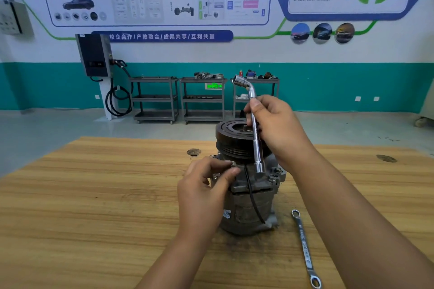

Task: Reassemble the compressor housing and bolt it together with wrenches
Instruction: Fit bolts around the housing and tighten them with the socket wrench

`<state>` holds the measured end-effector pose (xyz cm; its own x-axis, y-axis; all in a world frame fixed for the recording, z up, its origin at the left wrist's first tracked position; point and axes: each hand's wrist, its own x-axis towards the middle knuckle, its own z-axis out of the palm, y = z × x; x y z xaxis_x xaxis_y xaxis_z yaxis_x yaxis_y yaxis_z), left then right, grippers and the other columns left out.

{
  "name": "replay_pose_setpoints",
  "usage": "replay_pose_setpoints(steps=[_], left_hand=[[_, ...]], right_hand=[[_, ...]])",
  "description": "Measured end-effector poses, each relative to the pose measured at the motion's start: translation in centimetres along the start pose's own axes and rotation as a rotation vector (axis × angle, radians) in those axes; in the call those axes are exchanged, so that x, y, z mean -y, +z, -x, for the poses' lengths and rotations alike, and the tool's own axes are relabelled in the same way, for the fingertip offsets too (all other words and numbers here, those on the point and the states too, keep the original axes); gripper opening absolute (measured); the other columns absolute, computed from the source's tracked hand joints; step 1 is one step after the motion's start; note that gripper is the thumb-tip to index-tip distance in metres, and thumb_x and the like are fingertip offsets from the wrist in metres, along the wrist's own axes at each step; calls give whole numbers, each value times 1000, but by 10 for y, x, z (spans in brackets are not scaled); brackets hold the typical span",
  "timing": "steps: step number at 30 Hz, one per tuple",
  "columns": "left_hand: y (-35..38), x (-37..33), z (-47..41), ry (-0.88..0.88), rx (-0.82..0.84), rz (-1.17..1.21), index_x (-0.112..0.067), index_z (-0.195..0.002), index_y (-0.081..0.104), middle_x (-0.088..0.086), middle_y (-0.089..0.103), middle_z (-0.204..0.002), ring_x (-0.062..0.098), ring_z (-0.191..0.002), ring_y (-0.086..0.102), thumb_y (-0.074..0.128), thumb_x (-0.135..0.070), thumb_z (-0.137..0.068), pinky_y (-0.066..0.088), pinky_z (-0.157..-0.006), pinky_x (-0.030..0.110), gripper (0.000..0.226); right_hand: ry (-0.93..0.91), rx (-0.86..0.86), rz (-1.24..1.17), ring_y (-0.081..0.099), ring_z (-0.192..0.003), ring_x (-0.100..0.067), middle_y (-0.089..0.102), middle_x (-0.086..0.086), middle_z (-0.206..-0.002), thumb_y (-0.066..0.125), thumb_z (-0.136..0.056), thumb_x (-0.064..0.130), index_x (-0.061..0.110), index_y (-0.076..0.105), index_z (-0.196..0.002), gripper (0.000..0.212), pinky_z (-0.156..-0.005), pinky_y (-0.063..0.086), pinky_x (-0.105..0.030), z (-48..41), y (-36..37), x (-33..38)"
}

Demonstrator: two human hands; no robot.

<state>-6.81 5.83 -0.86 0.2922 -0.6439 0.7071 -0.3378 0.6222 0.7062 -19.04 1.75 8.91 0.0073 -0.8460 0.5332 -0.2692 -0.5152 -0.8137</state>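
Observation:
A grey compressor [252,197] stands upright on the wooden table [94,206], its black pulley [234,138] on top. My right hand [277,124] grips a chrome L-shaped socket wrench [254,129] held almost vertical. Its lower socket end rests on the housing flange beside two seated bolts [272,177]. My left hand [206,185] pinches a small bolt [233,164] between thumb and fingers at the left side of the flange. A black cable runs down the front of the housing.
A flat ring spanner [305,248] lies on the table right of the compressor, under my right forearm. Two round holes [193,152] sit in the tabletop. Metal carts [202,98] and a charging unit [94,54] stand by the far wall.

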Motion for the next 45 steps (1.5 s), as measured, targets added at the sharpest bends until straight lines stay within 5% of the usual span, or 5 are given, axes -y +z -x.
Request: replay_pose_setpoints(steps=[20, 28, 40, 43, 45], left_hand=[[-7, 8, 5, -62, 152, -130, -42, -88, 48, -15, 69, -82, 0, -95, 59, 79, -21, -71, 37, -73, 14, 41], [-5, 9, 8, -37, 146, -184, -43, -87, 51, -3, 66, -90, -18, -95, 48, 78, -21, -72, 32, -72, 0, 38], [-4, 9, 12, -12, 134, -236, -42, -88, 53, -17, 57, -92, -7, -95, 49, 77, -25, -73, 35, -72, 6, 33], [-6, 8, 8, -62, 114, -111, -36, -88, 61, -19, 59, -91, 2, -95, 54, 59, -36, -82, 39, -74, 17, 6], [-6, 7, 5, -104, 117, -22, -37, -84, 66, -19, 62, -92, 2, -98, 53, 48, -42, -90, 39, -80, 18, 20]], right_hand=[[-164, 240, -72, 52, -49, -4, 71, 4, -66, 53, -93, 18, 22, 52, -88, 7, -54, 45, -14, 4, -2, 4], [-168, 277, -67, 54, -50, -1, 72, 0, -69, 54, -93, 15, 14, 54, -94, 1, -56, 46, -13, 6, -4, 3], [-141, 456, 15, 66, -78, -8, 74, 3, -81, 49, -93, 8, 20, 58, -94, 15, -68, 47, -14, 3, -16, 6], [-133, 484, 2, 66, -78, -2, 74, 4, -83, 49, -93, 4, 18, 59, -93, 18, -70, 47, -13, 2, -18, 6], [-130, 472, -17, 67, -78, -5, 75, 2, -82, 51, -92, 4, 17, 59, -91, 16, -70, 49, -14, 2, -17, 5]])
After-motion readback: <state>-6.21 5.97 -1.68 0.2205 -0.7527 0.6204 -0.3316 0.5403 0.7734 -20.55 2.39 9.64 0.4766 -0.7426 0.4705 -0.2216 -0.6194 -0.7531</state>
